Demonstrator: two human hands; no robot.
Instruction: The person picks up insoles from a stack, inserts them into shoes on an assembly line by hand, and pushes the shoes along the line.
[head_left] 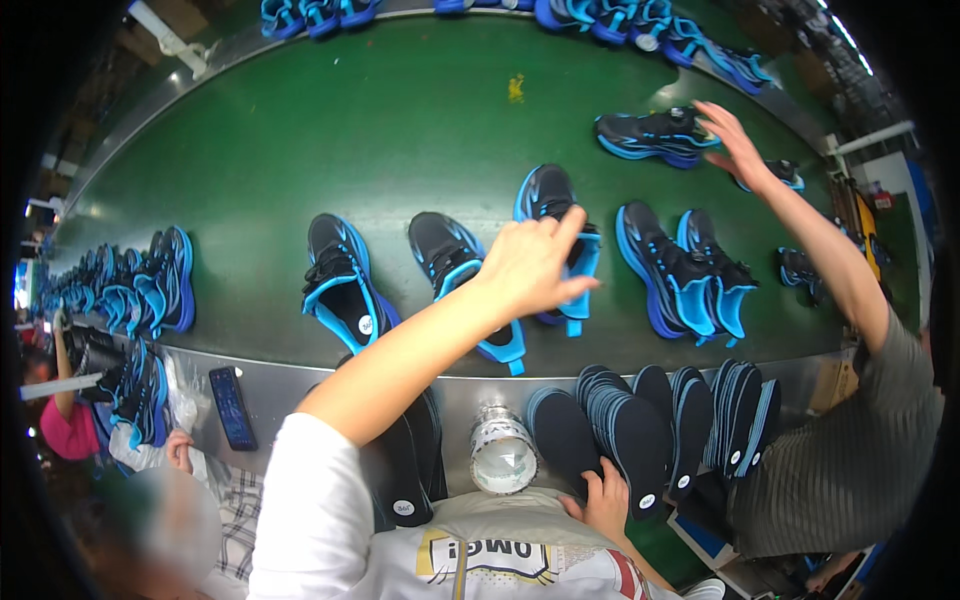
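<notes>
My left hand is stretched out over the green conveyor belt, fingers loosely spread and curled, closed on nothing; the fingertips hover at or touch the collar of a black and blue sneaker, and I cannot tell which. That shoe lies toe pointing far, in the middle of the row. Just left of the hand lies another black and blue sneaker, partly under my wrist, and further left a third one. My forearm runs bare from the white sleeve at near left up to the hand.

My right hand is down near my chest, fingers wrapped around the near edge of a dark insole in a stack of dark, blue-edged insoles standing on edge along the metal ledge. Small round white stickers sit near the heels of several insoles.

Left of that stack stands a roll of clear tape. A dark phone lies on the ledge at left.

At far right, another person's hand reaches to a sneaker. A pair of sneakers lies right of my left hand.
</notes>
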